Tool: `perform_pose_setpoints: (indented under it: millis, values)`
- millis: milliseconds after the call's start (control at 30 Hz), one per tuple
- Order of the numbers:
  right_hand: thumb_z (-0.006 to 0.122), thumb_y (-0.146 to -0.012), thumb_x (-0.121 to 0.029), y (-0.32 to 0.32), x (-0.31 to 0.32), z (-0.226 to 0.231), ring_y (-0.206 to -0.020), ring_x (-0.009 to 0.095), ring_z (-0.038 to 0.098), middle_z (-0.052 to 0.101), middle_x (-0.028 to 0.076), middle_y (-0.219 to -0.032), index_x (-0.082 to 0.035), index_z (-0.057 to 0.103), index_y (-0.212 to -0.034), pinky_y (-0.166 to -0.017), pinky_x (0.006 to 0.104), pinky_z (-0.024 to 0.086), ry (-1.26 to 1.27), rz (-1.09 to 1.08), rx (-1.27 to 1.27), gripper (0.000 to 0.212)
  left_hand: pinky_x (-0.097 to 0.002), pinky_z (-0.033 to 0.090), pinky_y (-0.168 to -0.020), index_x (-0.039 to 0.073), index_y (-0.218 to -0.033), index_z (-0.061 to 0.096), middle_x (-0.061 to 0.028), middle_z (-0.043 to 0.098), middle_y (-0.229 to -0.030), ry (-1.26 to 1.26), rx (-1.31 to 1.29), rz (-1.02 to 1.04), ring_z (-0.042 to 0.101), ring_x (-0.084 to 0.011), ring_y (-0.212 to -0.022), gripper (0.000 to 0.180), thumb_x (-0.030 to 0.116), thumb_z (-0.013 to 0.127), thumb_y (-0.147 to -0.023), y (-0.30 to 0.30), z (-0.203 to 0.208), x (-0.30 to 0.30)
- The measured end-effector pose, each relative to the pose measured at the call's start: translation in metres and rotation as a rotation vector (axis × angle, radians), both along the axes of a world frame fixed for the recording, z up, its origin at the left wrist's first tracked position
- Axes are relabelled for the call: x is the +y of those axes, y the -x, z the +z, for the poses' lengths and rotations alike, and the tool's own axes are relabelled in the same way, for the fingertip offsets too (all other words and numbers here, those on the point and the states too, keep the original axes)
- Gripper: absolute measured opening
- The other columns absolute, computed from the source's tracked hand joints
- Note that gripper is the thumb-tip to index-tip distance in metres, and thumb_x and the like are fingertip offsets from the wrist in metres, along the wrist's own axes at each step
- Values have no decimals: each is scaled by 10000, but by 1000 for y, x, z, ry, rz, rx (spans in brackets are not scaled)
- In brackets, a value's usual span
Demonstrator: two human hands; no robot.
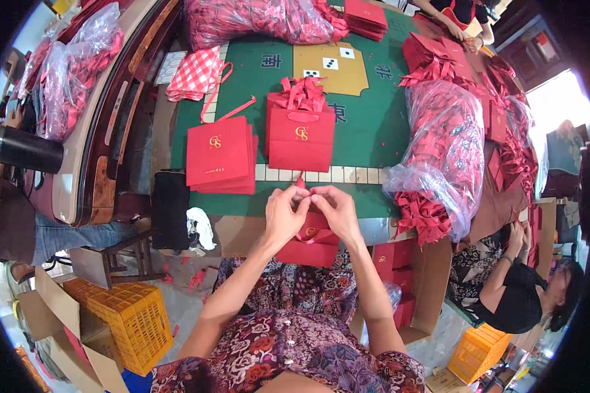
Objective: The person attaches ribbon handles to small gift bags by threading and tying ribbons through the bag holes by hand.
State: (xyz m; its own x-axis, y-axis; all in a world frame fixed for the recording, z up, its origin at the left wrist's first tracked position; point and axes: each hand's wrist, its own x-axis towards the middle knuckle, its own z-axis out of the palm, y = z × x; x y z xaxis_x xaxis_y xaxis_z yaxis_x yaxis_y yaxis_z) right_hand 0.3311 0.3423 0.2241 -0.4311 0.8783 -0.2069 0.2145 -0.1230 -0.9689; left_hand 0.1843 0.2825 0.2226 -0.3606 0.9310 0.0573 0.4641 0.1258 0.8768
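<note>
Flanking hands: red bag stacks (299, 131), plastic bundle (439, 144).

Garment: short-sleeved top, dark purple ground with red and cream floral print. Small pale buttons down the front, toward 6 o'clock. Forearms bare; both hands ungloved.

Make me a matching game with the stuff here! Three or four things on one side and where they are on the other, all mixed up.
Things:
1. flat red bags
2. yellow crate
3. checked cloth
4. red bag with ribbon

Places:
A. on the floor, lower left
B. between the left hand and right hand
C. stacked on the green table, left of the standing bags
D. at the table's far left edge

Pairs: 1-C, 2-A, 3-D, 4-B
</note>
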Motion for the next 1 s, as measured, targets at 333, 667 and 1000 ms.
perform_pose_setpoints:
  millis: [333,667,1000]
  values:
    - [658,-954,-126,-6,0,-1,-797,48,602,691,-3,-875,7,689,-1010,-724,222,494,-28,-107,100,148,-337,514,-751,66,-940,727,-114,661,-983,-318,223,-52,624,-241,-840,151,131,763,-808,3,5,-1]
    - [657,-964,-169,-26,35,-8,-774,38,554,652,-33,-863,-11,698,-999,-696,211,446,-18,-241,101,167,-395,468,-1011,-30,-1463,303,-232,568,-1339,190,-395,-390,583,-277,-1229,835,221,791,-833,10,0,-52]
    - [664,-953,-176,-22,60,5,-709,44,548,647,-17,-838,4,680,-1122,-627,204,442,-143,-331,129,247,-351,443,-1037,-73,-1442,336,-184,575,-1318,128,-401,-393,555,-209,-1221,788,145,781,-829,21,24,-63]
